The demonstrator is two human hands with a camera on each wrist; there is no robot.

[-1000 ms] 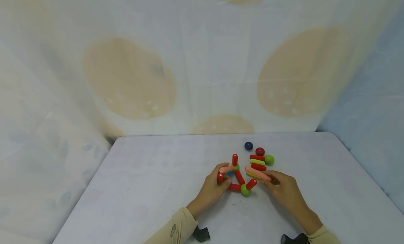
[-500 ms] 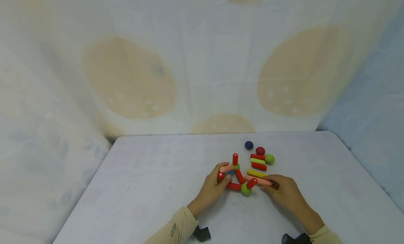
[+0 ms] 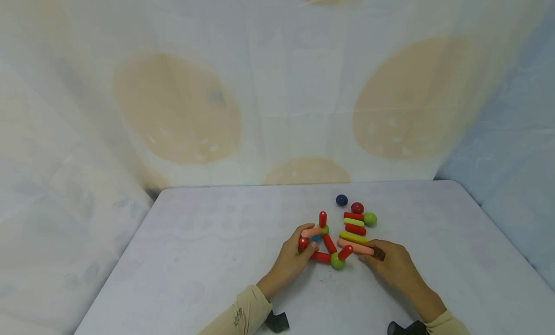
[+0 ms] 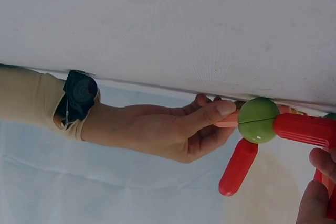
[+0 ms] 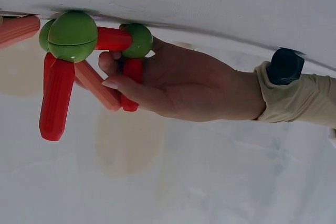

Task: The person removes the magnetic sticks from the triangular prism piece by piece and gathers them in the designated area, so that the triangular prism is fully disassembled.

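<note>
Pinching salmon rod (image 3: 355, 247): right hand (image 3: 392, 265) | left hand (image 3: 292, 258) gripping stick-and-ball frame (image 3: 324, 242)

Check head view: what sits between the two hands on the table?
Head view: between left hand and right hand sit the green ball and a red stick rising from it.

Your worktop (image 3: 195, 258) is a pale lilac-white. Most of your sticks (image 3: 329, 243) are bright red, and the one your right hand (image 3: 392, 265) has in its grip is a salmon-pink stick (image 3: 355, 247). Right behind it there's a yellow stick (image 3: 353, 238), and further back a lime stick (image 3: 354, 222) sits between two reds. Your balls: a green ball (image 3: 336, 261) at the joint, another green ball (image 3: 370, 219), a dark red ball (image 3: 357, 207) and a navy ball (image 3: 341, 199). The backdrop cloth (image 3: 277, 84) is whitish with big tan blobs, and your sleeves (image 3: 243, 311) are beige.
</note>
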